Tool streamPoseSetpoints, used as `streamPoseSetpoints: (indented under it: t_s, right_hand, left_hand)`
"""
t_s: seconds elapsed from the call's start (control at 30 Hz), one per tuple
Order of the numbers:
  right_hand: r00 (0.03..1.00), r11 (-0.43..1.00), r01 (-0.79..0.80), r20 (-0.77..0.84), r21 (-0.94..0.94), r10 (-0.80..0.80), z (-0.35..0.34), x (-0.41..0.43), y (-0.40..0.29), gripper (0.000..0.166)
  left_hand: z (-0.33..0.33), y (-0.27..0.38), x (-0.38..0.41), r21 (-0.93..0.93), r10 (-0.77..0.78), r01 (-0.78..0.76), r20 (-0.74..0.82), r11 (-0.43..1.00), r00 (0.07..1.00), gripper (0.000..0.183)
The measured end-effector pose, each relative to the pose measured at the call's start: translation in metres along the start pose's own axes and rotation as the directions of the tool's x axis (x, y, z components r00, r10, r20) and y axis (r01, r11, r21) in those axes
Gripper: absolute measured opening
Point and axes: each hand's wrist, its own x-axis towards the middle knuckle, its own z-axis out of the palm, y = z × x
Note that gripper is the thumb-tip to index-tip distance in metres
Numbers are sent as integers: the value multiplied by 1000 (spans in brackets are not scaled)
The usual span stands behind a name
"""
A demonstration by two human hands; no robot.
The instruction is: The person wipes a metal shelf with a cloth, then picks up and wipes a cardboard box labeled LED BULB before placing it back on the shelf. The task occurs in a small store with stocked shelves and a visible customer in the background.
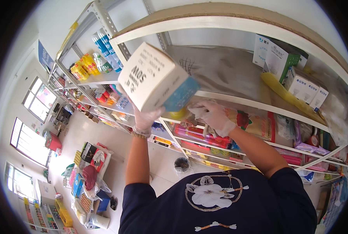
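A white and blue cardboard box (149,77), with printing on its sides, is held up at a tilt in front of the metal shelving. My left hand (144,120), in a thin clear glove, grips it from below at its lower edge. To the right, my gloved right hand (217,118) clutches a crumpled greyish cloth (198,110), close to the box but apart from it. Behind both is the upper shelf board (220,73), grey and smudged with dark streaks. The fingers of my left hand behind the box are hidden.
Boxes with bulb pictures (302,86) and a yellow plastic wrapper (291,95) occupy the shelf's right end. Yellow bottles (85,68) and spray cans (106,48) stand on the left rack. Below are a lined waste bin (182,165) and a goods-laden table (111,159).
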Motion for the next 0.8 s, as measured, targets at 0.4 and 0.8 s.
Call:
streamPoseSetpoints:
  t_s: [0.4,0.8]
  right_hand:
    - [850,848,525,10,78,-527,12,27,-110,22]
    - [976,981,189,-101,-53,-193,-13,42,-47,20]
  left_hand:
    - [3,19,-15,504,232,-329,246,799,941,43]
    - [-13,-14,-36,466,134,-166,102,869,986,42]
